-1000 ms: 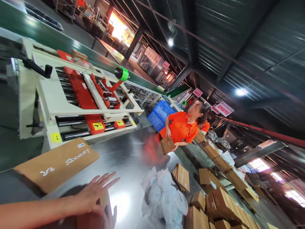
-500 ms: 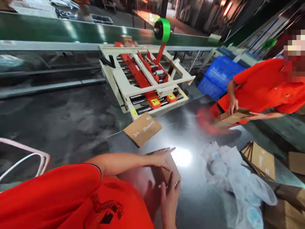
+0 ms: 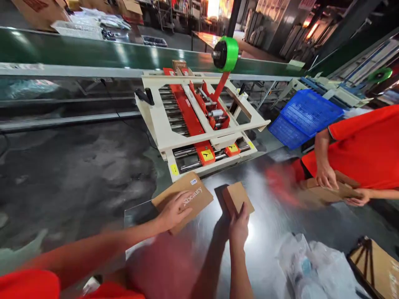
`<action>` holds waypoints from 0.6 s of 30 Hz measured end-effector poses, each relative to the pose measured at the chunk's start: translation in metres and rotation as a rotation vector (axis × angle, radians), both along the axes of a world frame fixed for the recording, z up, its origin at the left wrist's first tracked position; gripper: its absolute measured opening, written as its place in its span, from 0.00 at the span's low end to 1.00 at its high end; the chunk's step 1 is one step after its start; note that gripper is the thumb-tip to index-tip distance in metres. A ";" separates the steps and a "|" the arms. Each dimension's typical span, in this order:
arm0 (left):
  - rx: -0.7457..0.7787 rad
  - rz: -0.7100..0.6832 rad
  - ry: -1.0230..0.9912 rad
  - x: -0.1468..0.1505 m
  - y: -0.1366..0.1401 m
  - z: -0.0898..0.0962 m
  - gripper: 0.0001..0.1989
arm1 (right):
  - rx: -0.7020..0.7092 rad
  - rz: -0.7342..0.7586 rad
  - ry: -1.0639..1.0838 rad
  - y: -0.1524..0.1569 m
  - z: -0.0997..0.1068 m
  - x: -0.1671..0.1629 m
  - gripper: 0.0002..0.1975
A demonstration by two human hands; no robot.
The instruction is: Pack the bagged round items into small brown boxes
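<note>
The left hand lies flat on an unfolded carton, gripping nothing, while the right hand clasps a small closed box, not yet at the taping machine.

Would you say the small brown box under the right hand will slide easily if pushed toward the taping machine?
Probably. The small cardboard box sits flat on a shiny steel table, so it should glide. It looks light, since the right hand steadies it alone. Low and square, it seems unlikely to tip.
</note>
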State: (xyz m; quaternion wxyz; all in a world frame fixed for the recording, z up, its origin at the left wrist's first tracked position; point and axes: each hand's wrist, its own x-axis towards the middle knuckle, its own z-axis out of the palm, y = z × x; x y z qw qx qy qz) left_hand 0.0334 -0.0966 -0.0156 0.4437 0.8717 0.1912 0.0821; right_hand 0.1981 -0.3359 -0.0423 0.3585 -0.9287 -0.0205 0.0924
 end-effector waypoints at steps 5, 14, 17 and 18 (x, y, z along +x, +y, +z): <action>0.321 0.220 0.081 -0.053 0.086 -0.048 0.26 | -0.027 0.087 -0.019 0.123 0.008 0.104 0.32; 0.386 0.145 0.101 -0.091 0.102 -0.120 0.29 | 0.053 0.341 0.019 0.194 0.020 0.112 0.39; 0.362 0.087 0.124 -0.080 0.099 -0.099 0.27 | 0.120 0.227 0.108 0.124 -0.017 0.020 0.39; 0.347 0.072 0.133 -0.076 0.097 -0.089 0.25 | 0.184 0.178 0.131 0.099 -0.035 -0.019 0.41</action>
